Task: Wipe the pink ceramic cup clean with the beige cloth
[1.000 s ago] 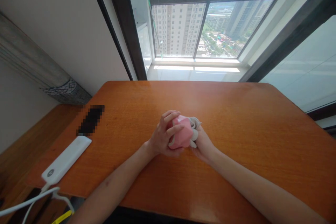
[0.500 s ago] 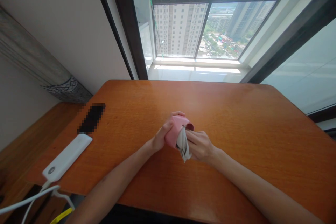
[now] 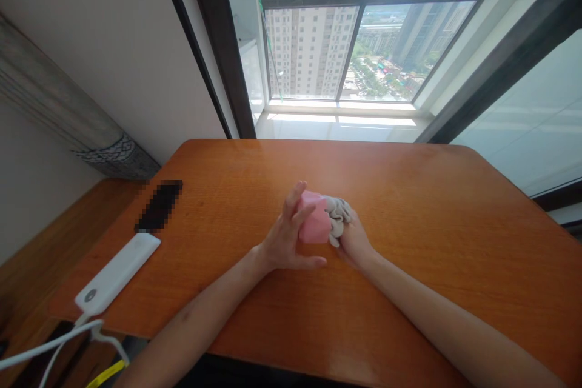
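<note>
A pink cup [image 3: 315,224] lies tilted over the table with its mouth towards the right. A bunched grey cloth [image 3: 337,213] sticks out of that mouth; how deep it reaches inside is hidden. My right hand [image 3: 357,237] grips the cloth from the right, its fingertips mostly covered by the folds. On the cup's left side is my left hand [image 3: 282,235], fingers spread and thumb stretched out beneath. Its fingers reach in front of and behind the cup, and whether they touch it I cannot tell.
The brown wooden table [image 3: 409,194] stretches under both hands. At its left side lie a white power strip [image 3: 119,273] with cables and a blurred-out dark object [image 3: 159,206]. A patterned curtain [image 3: 120,154] hangs at the left, and a window [image 3: 336,54] is beyond the table.
The cup has turned, so its mouth and the cloth now point right instead of towards me. My left hand has loosened and spread its fingers; my right hand now holds the cloth bunched.
</note>
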{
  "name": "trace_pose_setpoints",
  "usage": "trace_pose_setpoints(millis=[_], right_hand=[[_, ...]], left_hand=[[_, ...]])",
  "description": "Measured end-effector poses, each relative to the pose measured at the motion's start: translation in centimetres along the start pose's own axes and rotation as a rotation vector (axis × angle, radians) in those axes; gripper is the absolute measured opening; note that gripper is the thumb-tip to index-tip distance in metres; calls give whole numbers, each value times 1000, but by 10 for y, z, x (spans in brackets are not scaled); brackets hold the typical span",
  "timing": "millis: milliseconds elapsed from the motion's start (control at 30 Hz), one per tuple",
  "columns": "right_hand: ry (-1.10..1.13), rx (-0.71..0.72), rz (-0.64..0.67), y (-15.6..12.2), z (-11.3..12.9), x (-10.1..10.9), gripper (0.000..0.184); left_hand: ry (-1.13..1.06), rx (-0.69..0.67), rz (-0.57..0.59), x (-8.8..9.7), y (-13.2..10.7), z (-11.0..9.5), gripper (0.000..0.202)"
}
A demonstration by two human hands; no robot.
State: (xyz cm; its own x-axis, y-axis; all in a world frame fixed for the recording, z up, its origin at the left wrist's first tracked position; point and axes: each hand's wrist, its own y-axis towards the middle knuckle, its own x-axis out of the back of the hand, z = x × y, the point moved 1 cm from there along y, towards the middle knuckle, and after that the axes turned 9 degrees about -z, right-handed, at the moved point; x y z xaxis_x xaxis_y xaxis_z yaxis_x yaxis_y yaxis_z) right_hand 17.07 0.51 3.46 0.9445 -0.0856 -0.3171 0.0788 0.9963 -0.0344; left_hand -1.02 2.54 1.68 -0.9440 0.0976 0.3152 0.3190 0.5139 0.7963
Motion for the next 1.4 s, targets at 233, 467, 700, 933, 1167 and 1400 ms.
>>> trace_pose_setpoints(millis=[233,467,700,933,1167,1400], right_hand=[[236,-358,69,2,-10,-3,34],[32,43,96,-3,2,-9,23],[-539,859,484,-10,21,-2,33],[-1014,1408,615,-7,27,5,38],[-451,821,269,0,32,4,29],[4,29,54,6,17,-7,24]], left_hand=[[211,-237,24,9,6,4,97],[-116,86,-169,4,5,-8,70],[-861,820,-189,-1,14,-14,46],[-1085,1164,-68,2,20,-9,60],[-755,762,-158,-6,6,-16,90],[-196,303,-143,5,-3,-2,113]])
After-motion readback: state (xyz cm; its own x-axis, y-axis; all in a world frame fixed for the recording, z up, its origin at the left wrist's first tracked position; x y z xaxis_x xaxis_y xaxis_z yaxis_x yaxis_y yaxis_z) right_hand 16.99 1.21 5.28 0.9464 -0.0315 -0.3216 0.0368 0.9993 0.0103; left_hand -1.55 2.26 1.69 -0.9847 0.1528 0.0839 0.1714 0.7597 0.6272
